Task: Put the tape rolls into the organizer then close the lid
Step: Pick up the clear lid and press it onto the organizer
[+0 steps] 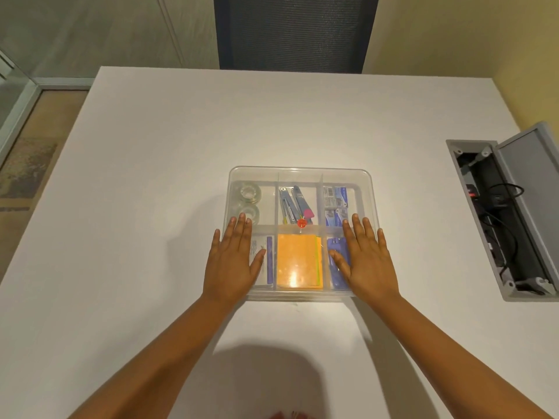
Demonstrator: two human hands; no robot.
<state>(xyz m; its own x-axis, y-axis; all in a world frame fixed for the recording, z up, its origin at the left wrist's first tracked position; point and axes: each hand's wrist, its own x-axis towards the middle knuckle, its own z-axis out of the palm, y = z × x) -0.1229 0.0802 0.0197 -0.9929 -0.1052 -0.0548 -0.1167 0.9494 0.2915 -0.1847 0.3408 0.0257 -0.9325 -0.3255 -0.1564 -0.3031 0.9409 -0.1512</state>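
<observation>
A clear plastic organizer [299, 172] sits mid-table with its transparent lid lying flat over it. Two clear tape rolls [248, 193] lie in the far left compartment, one behind the other. My left hand [231, 261] rests flat, fingers spread, on the lid's near left part. My right hand [367, 261] lies flat the same way on the near right part. Neither hand holds anything. Under the lid I see staplers [292, 204], an orange pad [298, 261], blue boxes [335, 204] and a red pin [301, 223].
The white table [151, 176] stretches around the organizer. An open grey cable box [502, 219] with cords is set into the table at the right. A dark mesh chair [296, 31] stands beyond the far edge.
</observation>
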